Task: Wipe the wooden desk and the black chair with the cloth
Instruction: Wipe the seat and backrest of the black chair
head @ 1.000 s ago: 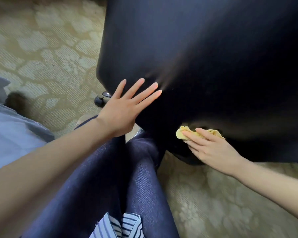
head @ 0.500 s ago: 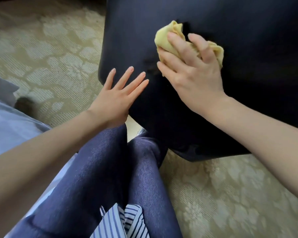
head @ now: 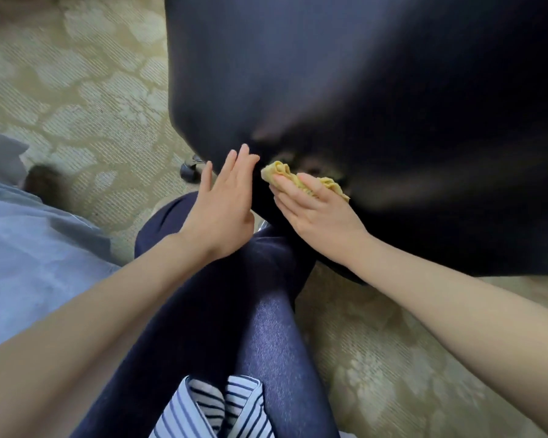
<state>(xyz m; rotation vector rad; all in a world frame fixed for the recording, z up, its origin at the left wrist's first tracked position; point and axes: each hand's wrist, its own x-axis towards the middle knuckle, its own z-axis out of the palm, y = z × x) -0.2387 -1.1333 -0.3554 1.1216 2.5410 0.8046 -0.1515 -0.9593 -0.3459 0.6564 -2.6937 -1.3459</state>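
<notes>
The black chair (head: 361, 99) fills the upper right of the view, its dark padded surface facing me. My right hand (head: 314, 213) presses a crumpled yellow cloth (head: 285, 172) against the chair's lower edge, fingers laid over the cloth. My left hand (head: 225, 207) is flat with straight fingers, its fingertips touching the chair's lower left edge beside the cloth. The wooden desk is not in view.
A chair castor (head: 189, 169) shows under the chair's left side on the patterned beige carpet (head: 76, 90). A pale blue fabric surface (head: 23, 248) lies at the left. My legs in dark jeans (head: 222, 311) are in the middle foreground.
My right hand has swept the cloth down from the chair's upper part to its lower edge. My left hand has shifted slightly right along the chair's edge.
</notes>
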